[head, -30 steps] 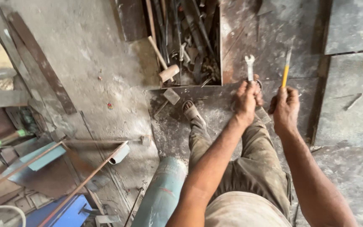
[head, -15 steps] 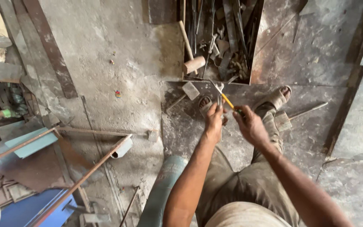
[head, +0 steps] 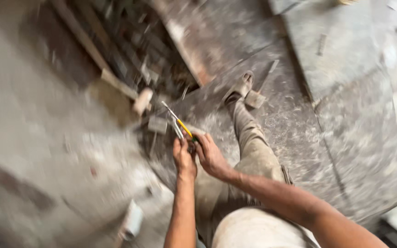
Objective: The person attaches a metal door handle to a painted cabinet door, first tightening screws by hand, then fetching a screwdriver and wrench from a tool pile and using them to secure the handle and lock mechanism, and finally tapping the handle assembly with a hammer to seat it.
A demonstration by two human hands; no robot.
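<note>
Looking down, I see my left hand (head: 183, 158) closed around a metal wrench (head: 176, 126) and my right hand (head: 211, 157) pinching a yellow stick tool (head: 183, 127). Both tools are picked up, held together above the dusty floor (head: 299, 133). The picture is blurry.

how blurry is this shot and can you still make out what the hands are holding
Head view: heavy motion blur, worst at the left and the top. The left hand and right hand stay fairly readable, meeting around a thin yellow-handled tool; its exact kind is unclear. Lighting is flat and dim, with no glare.
</note>
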